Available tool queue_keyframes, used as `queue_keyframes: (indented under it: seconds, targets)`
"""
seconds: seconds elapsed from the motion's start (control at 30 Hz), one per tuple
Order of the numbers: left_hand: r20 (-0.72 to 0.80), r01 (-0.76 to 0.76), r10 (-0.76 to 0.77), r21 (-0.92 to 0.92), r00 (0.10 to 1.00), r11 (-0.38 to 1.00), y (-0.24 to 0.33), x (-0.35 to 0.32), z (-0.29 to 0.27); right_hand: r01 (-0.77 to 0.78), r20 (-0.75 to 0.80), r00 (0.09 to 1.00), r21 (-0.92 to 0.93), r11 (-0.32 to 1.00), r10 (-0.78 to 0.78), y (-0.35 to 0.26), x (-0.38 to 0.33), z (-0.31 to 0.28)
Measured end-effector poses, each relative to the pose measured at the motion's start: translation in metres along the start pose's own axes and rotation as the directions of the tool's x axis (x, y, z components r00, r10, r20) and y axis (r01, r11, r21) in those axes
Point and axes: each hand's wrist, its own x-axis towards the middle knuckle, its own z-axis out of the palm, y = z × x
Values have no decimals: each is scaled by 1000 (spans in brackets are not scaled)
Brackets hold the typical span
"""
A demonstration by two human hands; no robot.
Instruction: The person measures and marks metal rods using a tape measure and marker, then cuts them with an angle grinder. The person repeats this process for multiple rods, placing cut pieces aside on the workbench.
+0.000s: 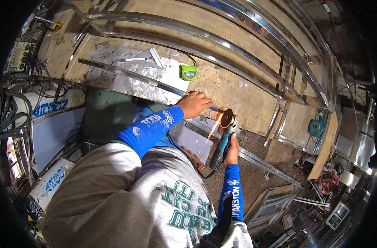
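A long, shiny metal bar (134,76) lies slantwise across the near edge of the wooden workbench. My left hand (194,104) is closed around it near its right end. In my right hand (232,151), an angle grinder (222,145) with a teal and black body is gripped by its handle. The grinder's dark disc (226,118) meets the bar's end just right of my left hand. Orange sparks (214,127) spray downward from that contact. My right fingers are partly hidden behind the grinder's body.
A green tape measure (189,72) sits on a scuffed metal sheet (172,73), with a small angled metal piece (156,58) farther left. Beyond, a large metal frame (209,36) spans the workbench. Black cables (14,105) tangle at left. Another teal power tool (317,127) is at right.
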Motion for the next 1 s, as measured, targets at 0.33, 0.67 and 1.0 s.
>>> queue_keyframes:
  seconds: [0.33,0.67,1.0]
  targets:
    - [96,12,-9,-25,995,1000,3,6,-2,20,-105,994,76,997,-12,-10,-10,4]
    - [88,53,-58,54,994,997,11,8,0,-39,-95,995,-12,999,38,2,-19,7]
    - [65,34,-37,43,997,998,10,5,2,-90,-89,992,-44,995,86,13,-15,1]
